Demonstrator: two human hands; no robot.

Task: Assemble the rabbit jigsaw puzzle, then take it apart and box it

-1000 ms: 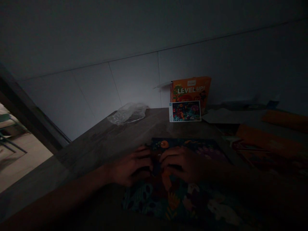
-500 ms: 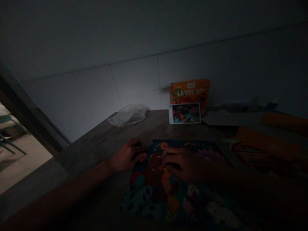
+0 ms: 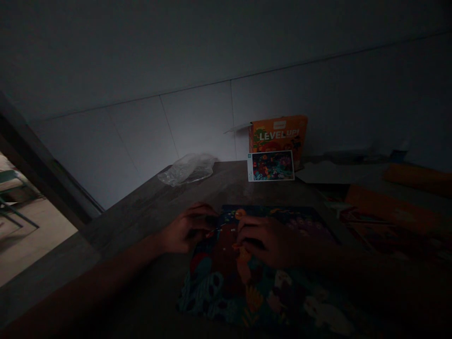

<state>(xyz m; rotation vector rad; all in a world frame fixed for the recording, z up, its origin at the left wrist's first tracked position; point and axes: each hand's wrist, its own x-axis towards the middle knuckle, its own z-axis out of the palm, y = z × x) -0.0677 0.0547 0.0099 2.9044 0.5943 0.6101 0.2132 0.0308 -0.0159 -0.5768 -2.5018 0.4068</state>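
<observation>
A dark, colourful jigsaw puzzle [image 3: 226,278] with animals and plants lies flat on the table in front of me. My left hand [image 3: 187,228] is at its upper left edge, the fingers curled in and the thumb close to them. Something dark shows by those fingertips, too dim to make out. On the puzzle's upper middle rests my right hand [image 3: 266,238], its fingers bent and a gap between fingers and thumb. The right forearm covers part of the puzzle's right side. A small picture card [image 3: 271,165] with a similar scene stands behind the puzzle.
An orange box [image 3: 278,134] marked "LEVEL UP!" stands behind the card, near the wall. To its left lies a crumpled clear plastic bag [image 3: 189,168]. Orange and red printed sheets [image 3: 384,207] spread over the right side of the grey table [image 3: 141,212]. The light is very dim.
The fingers of my left hand have shifted slightly at the puzzle's upper left edge and curled in more. My right hand stays in almost the same place.
</observation>
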